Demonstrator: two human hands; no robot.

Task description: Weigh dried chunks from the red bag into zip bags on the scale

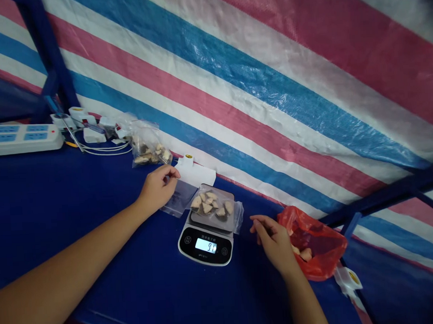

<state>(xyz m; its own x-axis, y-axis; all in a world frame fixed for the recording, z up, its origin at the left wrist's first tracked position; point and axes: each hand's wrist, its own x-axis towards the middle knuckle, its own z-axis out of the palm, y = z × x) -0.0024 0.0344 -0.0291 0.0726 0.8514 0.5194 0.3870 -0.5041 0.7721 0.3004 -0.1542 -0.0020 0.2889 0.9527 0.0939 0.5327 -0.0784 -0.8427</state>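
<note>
A small digital scale (205,245) stands on the blue surface, its lit display reading about 9.1. On its weighing plate lies a clear zip bag (237,218) with several pale, dark-edged chunks (207,207) inside or under the plastic. My left hand (159,185) is left of the scale, thumb and fingertips drawn together; what they pinch, if anything, I cannot make out. An empty clear bag (175,203) lies flat beside and partly beneath that hand. To the right of the scale, my right hand (273,239) holds nothing, its fingers slightly bent and apart, close to a red plastic bag (326,245).
Behind the scale lies a white sheet (197,173). Filled clear bags (150,148) sit further left, near white cables (107,149) and a power strip (22,138). Striped plastic sheeting (235,98) forms the back wall, with a blue metal bar (381,194) at right.
</note>
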